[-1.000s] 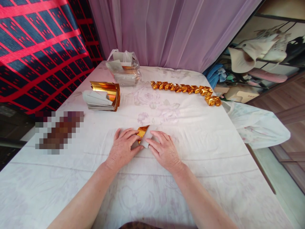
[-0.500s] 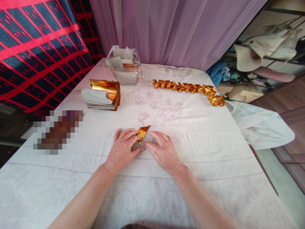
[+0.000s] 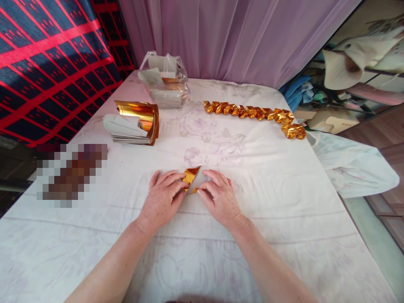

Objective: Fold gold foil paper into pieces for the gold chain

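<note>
A partly folded sheet of gold foil paper (image 3: 190,174) with a grey back lies on the tablecloth between my hands. My left hand (image 3: 164,193) presses its left side, the thumb and fingertips closed on the gold fold. On the right, my right hand (image 3: 220,195) pinches the lower right edge between thumb and forefinger, where a small gold strip is turned up over the grey side. Part of the paper is hidden under the fingers of both hands.
A row of folded gold foil pieces (image 3: 249,112) runs along the back right. A curled stack of foil paper (image 3: 132,132) stands at left, with a clear plastic bag (image 3: 164,84) of more sheets behind. A blurred patch (image 3: 74,172) covers something at far left.
My right thumb and forefinger have turned up the paper's lower right edge, so a gold strip now shows there. The whole view has shifted slightly.
</note>
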`<state>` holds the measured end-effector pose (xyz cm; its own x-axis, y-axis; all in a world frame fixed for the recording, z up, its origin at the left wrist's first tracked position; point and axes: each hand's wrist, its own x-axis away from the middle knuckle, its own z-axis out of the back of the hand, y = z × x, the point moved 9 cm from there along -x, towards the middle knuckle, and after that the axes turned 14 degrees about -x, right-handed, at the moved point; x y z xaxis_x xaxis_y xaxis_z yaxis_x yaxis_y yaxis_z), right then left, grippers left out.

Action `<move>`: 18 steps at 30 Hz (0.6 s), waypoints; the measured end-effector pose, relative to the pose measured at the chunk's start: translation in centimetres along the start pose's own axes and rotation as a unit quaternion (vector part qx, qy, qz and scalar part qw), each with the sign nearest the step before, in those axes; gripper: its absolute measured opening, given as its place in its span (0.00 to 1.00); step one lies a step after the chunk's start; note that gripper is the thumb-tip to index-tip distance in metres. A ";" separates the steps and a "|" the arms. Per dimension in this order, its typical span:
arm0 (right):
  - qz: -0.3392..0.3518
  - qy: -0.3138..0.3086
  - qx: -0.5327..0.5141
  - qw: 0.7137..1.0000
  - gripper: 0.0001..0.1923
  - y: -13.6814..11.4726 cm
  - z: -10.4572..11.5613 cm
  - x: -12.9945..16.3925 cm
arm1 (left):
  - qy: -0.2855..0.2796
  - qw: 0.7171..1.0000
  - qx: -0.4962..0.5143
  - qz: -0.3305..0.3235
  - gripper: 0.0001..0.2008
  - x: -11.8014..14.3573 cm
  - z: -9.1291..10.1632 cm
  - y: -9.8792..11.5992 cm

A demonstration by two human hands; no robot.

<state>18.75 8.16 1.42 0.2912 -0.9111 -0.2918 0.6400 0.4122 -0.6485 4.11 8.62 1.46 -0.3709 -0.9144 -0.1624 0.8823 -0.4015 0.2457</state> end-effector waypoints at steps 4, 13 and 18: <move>-0.007 0.000 -0.003 1.000 0.09 0.2 -0.2 -0.4 | -0.004 1.000 0.003 0.000 0.09 0.0 -0.1 0.0; -0.022 0.030 0.000 0.999 0.08 0.1 -0.1 -0.9 | 0.002 1.000 0.006 0.003 0.09 0.0 0.3 0.1; -0.026 0.038 0.005 0.999 0.07 0.1 -0.2 -0.8 | 0.011 1.000 0.000 0.004 0.06 -0.1 0.3 0.2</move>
<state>18.43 8.94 1.51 0.2027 -0.9289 -0.3100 0.6609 0.3633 -0.6567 4.24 8.63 1.85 -0.3574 -0.9162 -0.1814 0.8853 -0.3942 0.2468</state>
